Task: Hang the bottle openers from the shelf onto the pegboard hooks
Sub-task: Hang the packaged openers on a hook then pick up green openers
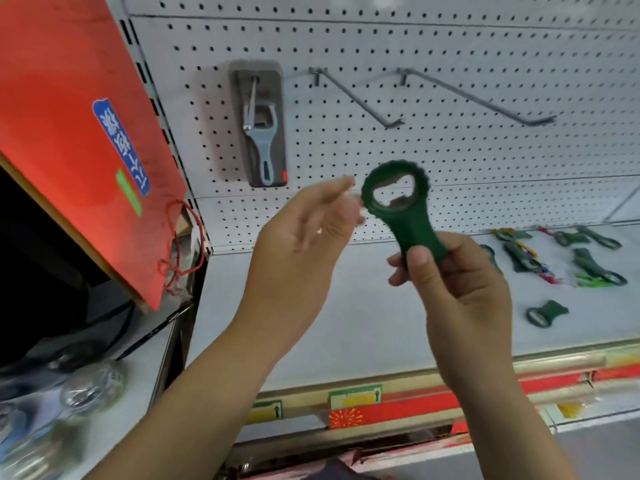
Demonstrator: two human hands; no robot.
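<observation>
bottle opener (pixel 412 230) is gripped by its handle in the right hand (pixel 464 296) above the shelf (pixel 346 323), ring up for a hook (pixel 360 98); whether the left hand (pixel 304 233) beside it pinches anything cannot be told.

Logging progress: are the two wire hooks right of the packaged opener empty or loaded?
Empty. The left hook and right hook show bare wire to their tips; the right hand holds the green opener.

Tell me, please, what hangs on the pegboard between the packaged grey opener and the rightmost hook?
In the head view, one bare hook stands between the packaged grey opener and the rightmost hook.
</observation>
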